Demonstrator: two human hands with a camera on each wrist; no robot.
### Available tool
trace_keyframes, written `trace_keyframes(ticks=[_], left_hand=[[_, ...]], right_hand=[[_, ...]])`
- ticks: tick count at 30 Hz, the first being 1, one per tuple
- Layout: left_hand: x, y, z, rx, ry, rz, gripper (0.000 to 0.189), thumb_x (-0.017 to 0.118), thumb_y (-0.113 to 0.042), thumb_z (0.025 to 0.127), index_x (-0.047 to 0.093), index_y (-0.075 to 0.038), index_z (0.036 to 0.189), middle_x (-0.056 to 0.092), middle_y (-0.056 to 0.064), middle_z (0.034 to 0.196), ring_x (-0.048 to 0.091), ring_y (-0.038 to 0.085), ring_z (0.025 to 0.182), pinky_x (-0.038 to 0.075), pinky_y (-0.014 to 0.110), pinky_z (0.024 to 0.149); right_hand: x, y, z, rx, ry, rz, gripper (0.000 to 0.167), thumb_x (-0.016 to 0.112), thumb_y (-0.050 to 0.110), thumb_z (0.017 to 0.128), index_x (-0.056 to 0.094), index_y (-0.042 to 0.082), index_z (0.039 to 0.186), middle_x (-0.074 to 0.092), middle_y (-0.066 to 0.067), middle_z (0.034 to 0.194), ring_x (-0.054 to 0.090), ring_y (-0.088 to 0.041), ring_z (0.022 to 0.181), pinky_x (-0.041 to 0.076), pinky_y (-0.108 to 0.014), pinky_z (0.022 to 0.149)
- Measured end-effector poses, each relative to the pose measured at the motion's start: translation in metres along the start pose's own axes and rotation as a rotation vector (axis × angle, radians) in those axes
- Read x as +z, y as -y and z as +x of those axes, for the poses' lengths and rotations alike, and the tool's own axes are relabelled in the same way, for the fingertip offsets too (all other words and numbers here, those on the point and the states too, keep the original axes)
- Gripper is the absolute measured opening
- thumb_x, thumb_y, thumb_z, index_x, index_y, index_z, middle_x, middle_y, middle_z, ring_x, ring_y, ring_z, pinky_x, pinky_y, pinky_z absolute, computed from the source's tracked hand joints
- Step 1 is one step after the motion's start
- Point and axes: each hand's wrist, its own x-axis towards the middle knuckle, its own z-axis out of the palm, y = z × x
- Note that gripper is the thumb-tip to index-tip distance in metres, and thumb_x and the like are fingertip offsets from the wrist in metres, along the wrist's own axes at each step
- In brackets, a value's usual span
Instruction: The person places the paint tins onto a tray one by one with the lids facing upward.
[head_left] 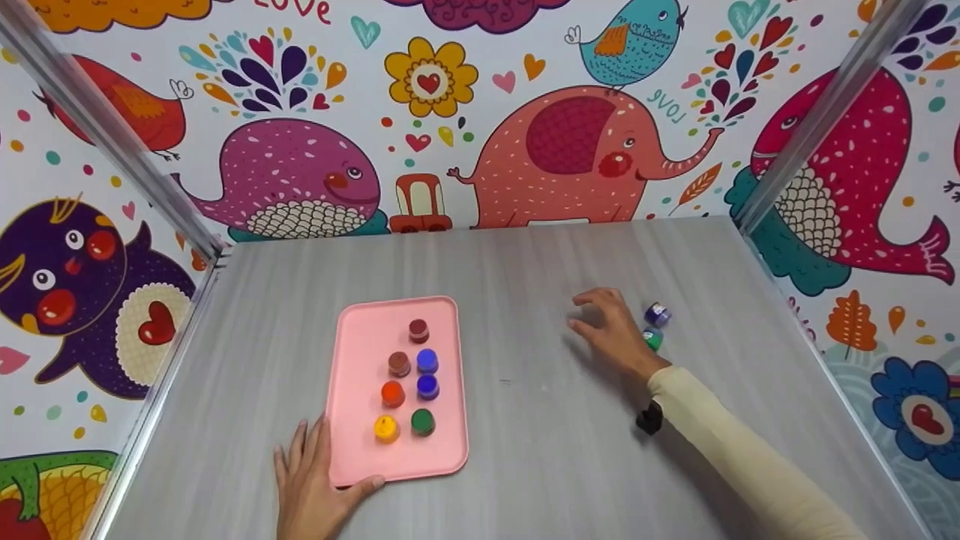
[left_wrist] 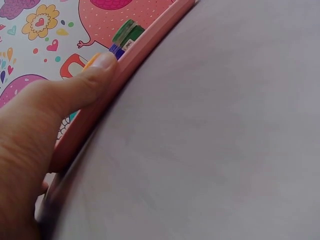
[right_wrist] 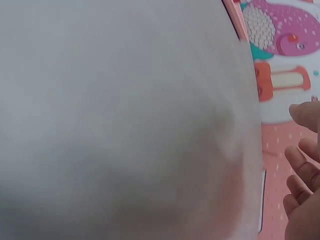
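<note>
My left hand (head_left: 311, 480) rests at the near left corner of a pink tray (head_left: 352, 360), its thumb along the front rim and its fingers spread beside the left side. In the left wrist view the thumb (left_wrist: 82, 85) presses against the rim. On the tray stand several small paint jars, among them a yellow one (head_left: 386, 429), a dark green one (head_left: 422, 421) and a maroon one (head_left: 418, 330). My right hand (head_left: 615, 334) hovers over the table with bent, parted fingers and holds nothing. Close beside it are a purple jar (head_left: 657, 313) and a green jar (head_left: 652, 339).
The grey table (head_left: 517, 450) carries the tray at left of centre and the two loose jars at right. Printed wall panels (head_left: 510, 75) close off the back and both sides, with metal posts (head_left: 825, 120) at the corners.
</note>
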Motion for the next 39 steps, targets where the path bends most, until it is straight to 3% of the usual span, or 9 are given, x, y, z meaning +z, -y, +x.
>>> trace_keyframes(ticks=[14, 21, 24, 30, 39], left_hand=[[0.0, 0.002, 0.001, -0.012, 0.007, -0.008, 0.15, 0.079, -0.089, 0.073, 0.02, 0.008, 0.171, 0.024, 0.037, 0.174, 0.007, 0.058, 0.163, -0.018, 0.074, 0.126], [0.0, 0.002, 0.001, -0.008, 0.002, -0.008, 0.15, 0.079, -0.09, 0.072, 0.022, 0.009, 0.17, 0.024, 0.036, 0.174, 0.007, 0.058, 0.163, -0.018, 0.076, 0.126], [0.001, 0.002, 0.002, -0.006, -0.001, -0.011, 0.15, 0.08, -0.089, 0.072, 0.022, 0.008, 0.171, 0.025, 0.037, 0.174, 0.007, 0.058, 0.164, -0.018, 0.075, 0.126], [0.001, 0.003, 0.001, -0.013, -0.016, -0.014, 0.151, 0.08, -0.09, 0.071, 0.022, 0.008, 0.171, 0.026, 0.037, 0.174, 0.007, 0.058, 0.163, -0.021, 0.074, 0.125], [0.002, 0.0, 0.002, -0.01, -0.018, -0.017, 0.154, 0.078, -0.094, 0.068, 0.024, 0.006, 0.171, 0.026, 0.034, 0.175, 0.008, 0.057, 0.163, -0.022, 0.073, 0.125]], right_hand=[[-0.034, -0.028, -0.015, 0.067, -0.13, -0.028, 0.036, 0.086, 0.002, 0.094, 0.072, -0.008, 0.126, 0.069, -0.023, 0.132, 0.052, -0.038, 0.132, 0.039, -0.049, 0.111], [-0.05, -0.042, -0.018, 0.089, -0.189, -0.109, 0.036, 0.084, 0.002, 0.096, 0.072, -0.008, 0.129, 0.069, -0.025, 0.13, 0.055, -0.04, 0.12, 0.044, -0.037, 0.096], [-0.057, -0.047, -0.02, 0.128, -0.195, -0.112, 0.037, 0.082, 0.004, 0.098, 0.071, -0.009, 0.131, 0.068, -0.027, 0.131, 0.054, -0.041, 0.116, 0.044, -0.041, 0.097], [-0.065, -0.06, -0.027, 0.196, -0.177, -0.097, 0.04, 0.079, 0.007, 0.102, 0.067, -0.011, 0.135, 0.066, -0.031, 0.135, 0.05, -0.043, 0.132, 0.04, -0.054, 0.113], [-0.079, -0.07, -0.038, 0.3, -0.183, -0.074, 0.043, 0.073, 0.012, 0.107, 0.06, -0.008, 0.143, 0.056, -0.029, 0.143, 0.049, -0.044, 0.137, 0.04, -0.062, 0.12]])
